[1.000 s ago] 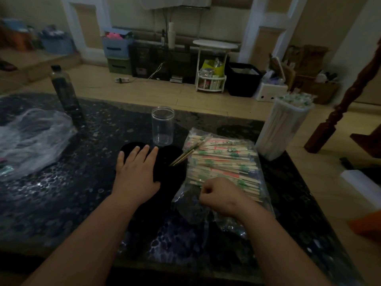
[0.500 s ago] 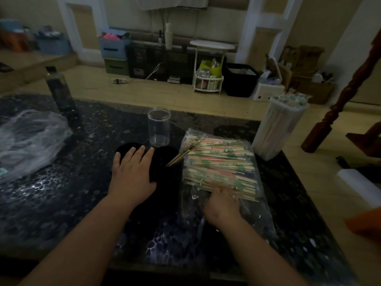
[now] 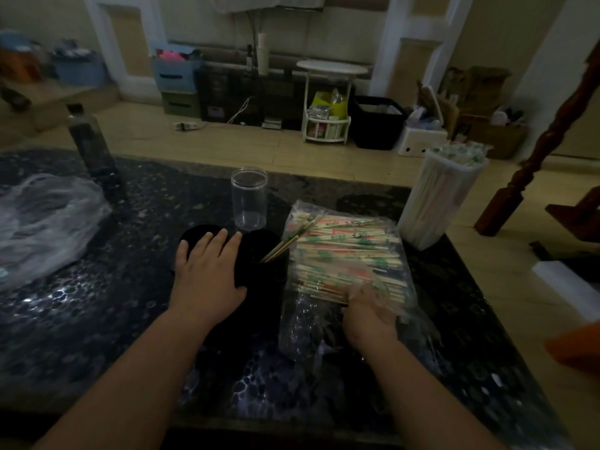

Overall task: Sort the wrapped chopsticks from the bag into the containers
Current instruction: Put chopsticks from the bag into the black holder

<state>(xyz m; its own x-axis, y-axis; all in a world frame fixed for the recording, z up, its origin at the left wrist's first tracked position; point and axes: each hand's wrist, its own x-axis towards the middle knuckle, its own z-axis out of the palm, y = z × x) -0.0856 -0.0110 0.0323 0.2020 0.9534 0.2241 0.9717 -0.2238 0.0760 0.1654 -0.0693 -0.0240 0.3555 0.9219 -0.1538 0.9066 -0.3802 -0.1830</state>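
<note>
Head view, looking down on a dark speckled table [image 3: 97, 319]. Left hand [image 3: 207, 274] palm-down near the middle of the table, resting on a black round piece [image 3: 194, 232], lid or container impossible to tell; fingers [image 3: 220, 237] straight and slightly spread, gripping nothing. Touching that hand on the side toward the right edge, a black container [image 3: 263, 274] with a few bare chopsticks [image 3: 281, 248] leaning out, tips reaching over the bag. Clear plastic bag [image 3: 305, 323] flat on the table between the black container and the right edge, filled with wrapped chopsticks [image 3: 350, 251] lying crosswise in a loose stack. Right hand [image 3: 370, 316] at the near side of that stack, against the plastic; fingers [image 3: 360, 292] blurred, so cannot tell whether pinching a pair or only touching. Toward the far edge, just beyond the black container, an upright clear jar [image 3: 249, 198]. At the far right corner, a tall white container [image 3: 438, 203] packed with wrapped chopsticks standing on end. Near the far left corner, a dark bottle [image 3: 89, 141]; along the left edge, a crumpled plastic sheet [image 3: 42, 222].
</note>
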